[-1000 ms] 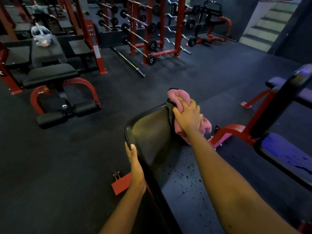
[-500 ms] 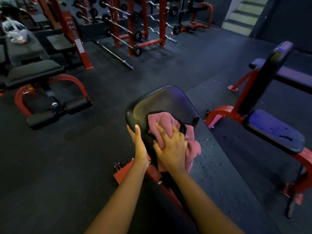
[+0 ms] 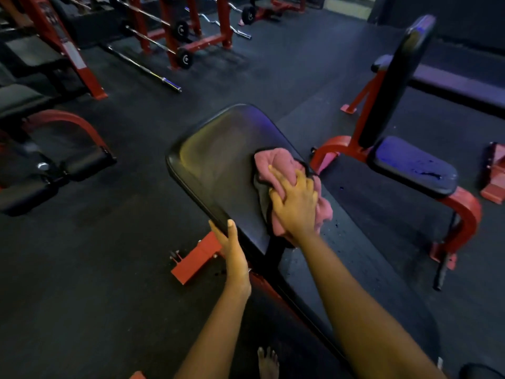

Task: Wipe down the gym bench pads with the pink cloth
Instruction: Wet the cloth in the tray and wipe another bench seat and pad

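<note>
The right hand (image 3: 295,205), fingers curled on the cloth (image 3: 276,162), should press evenly over the pad (image 3: 218,165) while the left hand (image 3: 235,254) grips its edge.

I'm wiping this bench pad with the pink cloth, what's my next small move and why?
Probably sweep the pink cloth leftward across the pad: your right hand presses it at the right edge, the rest lies bare, and your left hand grips the left edge.

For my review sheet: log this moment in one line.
phase: wiping | right hand: holds pink cloth against bench pad | left hand: grips its near edge
</note>
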The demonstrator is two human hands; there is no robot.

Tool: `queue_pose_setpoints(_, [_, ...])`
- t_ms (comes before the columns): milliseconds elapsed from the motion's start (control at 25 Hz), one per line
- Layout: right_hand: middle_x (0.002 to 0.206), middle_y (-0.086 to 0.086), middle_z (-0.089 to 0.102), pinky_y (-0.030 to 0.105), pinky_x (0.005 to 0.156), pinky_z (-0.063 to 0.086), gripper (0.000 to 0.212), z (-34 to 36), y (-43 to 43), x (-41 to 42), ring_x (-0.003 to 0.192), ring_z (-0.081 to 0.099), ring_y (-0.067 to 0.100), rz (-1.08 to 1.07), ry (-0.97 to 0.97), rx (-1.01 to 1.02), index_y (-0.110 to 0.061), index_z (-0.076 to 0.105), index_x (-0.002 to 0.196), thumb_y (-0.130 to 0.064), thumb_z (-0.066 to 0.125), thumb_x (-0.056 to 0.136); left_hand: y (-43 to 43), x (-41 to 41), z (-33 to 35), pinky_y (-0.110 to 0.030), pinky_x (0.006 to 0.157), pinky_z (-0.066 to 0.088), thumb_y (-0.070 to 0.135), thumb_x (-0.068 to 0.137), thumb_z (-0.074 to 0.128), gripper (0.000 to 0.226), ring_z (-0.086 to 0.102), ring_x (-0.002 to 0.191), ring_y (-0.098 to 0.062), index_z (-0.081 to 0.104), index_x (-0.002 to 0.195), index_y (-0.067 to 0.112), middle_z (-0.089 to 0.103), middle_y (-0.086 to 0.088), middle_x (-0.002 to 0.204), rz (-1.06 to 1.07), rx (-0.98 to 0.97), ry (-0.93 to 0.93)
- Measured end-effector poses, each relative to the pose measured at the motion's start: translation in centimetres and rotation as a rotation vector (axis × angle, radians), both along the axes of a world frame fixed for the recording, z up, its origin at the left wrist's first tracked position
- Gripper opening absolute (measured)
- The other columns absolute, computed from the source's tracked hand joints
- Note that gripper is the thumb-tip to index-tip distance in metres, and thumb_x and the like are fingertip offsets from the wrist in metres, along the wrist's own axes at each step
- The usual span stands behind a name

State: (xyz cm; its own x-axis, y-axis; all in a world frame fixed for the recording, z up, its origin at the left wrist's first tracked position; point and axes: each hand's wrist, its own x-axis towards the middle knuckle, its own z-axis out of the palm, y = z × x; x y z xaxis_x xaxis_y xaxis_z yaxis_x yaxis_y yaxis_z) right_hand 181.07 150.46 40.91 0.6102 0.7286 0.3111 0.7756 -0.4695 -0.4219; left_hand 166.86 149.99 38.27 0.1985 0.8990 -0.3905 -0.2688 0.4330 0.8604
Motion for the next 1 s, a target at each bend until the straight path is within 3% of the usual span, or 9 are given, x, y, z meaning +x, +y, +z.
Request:
queue_pose_setpoints(80, [0.134, 0.012, 0.046, 0.046, 0.095, 0.036, 0.056, -0.4, 1.0, 3.4, 0.115, 0.045, 0.036, -0.019, -0.020, -0.009, -0.045, 0.045, 0.133, -0.049, 0.033, 0.078, -0.1, 0.5, -0.7, -0.048, 0.116, 0.023, 0.080, 0.060, 0.055, 0.102, 0.025, 0.142, -0.014, 0.002, 0.142, 0.052, 0.013, 0.012, 0.157, 0.013, 0.002, 0.010])
queue_pose_setpoints(280, [0.131, 0.010, 0.045, 0.053, 0.096, 0.035, 0.047, -1.2, 2.3, 9.0, 0.118, 0.042, 0.035, -0.195, 0.137, -0.014, -0.045, 0.042, 0.134, -0.040, 0.047, 0.088, -0.5, 1.3, -1.4, -0.044, 0.115, 0.024, 0.059, 0.085, 0.048, 0.074, 0.025, 0.141, -0.011, 0.002, 0.142, 0.054, 0.013, 0.014, 0.157, 0.089, 0.034, -0.053])
queue_pose_setpoints(400, [0.130, 0.011, 0.045, 0.055, 0.098, 0.034, 0.049, -1.0, 1.6, 9.5, 0.118, 0.043, 0.036, -0.239, 0.219, -0.026, -0.047, 0.039, 0.135, -0.040, 0.046, 0.087, -0.7, 1.3, -1.0, -0.035, 0.106, 0.031, 0.046, 0.096, 0.038, 0.060, 0.029, 0.136, -0.009, 0.001, 0.144, 0.050, 0.016, 0.013, 0.155, 0.105, 0.030, -0.102])
queue_pose_setpoints(560, [0.134, 0.013, 0.045, 0.049, 0.097, 0.036, 0.054, -2.7, -3.6, 4.8, 0.121, 0.042, 0.035, -0.128, 0.087, -0.041, -0.047, 0.042, 0.133, -0.049, 0.035, 0.079, -1.1, 1.7, 0.0, -0.021, 0.087, 0.040, 0.038, 0.099, 0.036, 0.061, 0.038, 0.125, -0.006, -0.001, 0.147, 0.041, 0.027, 0.015, 0.143, 0.126, 0.036, -0.109])
queue_pose_setpoints(760, [0.132, 0.012, 0.049, 0.041, 0.087, 0.040, 0.054, -5.9, -13.0, -4.2, 0.119, 0.043, 0.030, -0.059, 0.056, -0.061, -0.044, 0.042, 0.134, -0.048, 0.040, 0.080, -0.9, 1.3, -0.2, -0.044, 0.114, 0.027, 0.049, 0.092, 0.043, 0.071, 0.028, 0.141, -0.018, -0.001, 0.147, 0.040, 0.015, 0.002, 0.158, 0.092, 0.069, -0.100])
queue_pose_setpoints(1000, [0.133, 0.011, 0.049, 0.046, 0.086, 0.042, 0.054, -7.9, -18.4, -6.6, 0.115, 0.048, 0.033, 0.073, -0.062, -0.132, -0.043, 0.037, 0.137, -0.048, 0.040, 0.083, -6.2, 1.0, -2.2, -0.045, 0.116, 0.021, 0.054, 0.093, 0.039, 0.066, 0.021, 0.141, -0.014, 0.005, 0.148, 0.039, 0.012, 0.006, 0.158, 0.022, 0.026, 0.011])
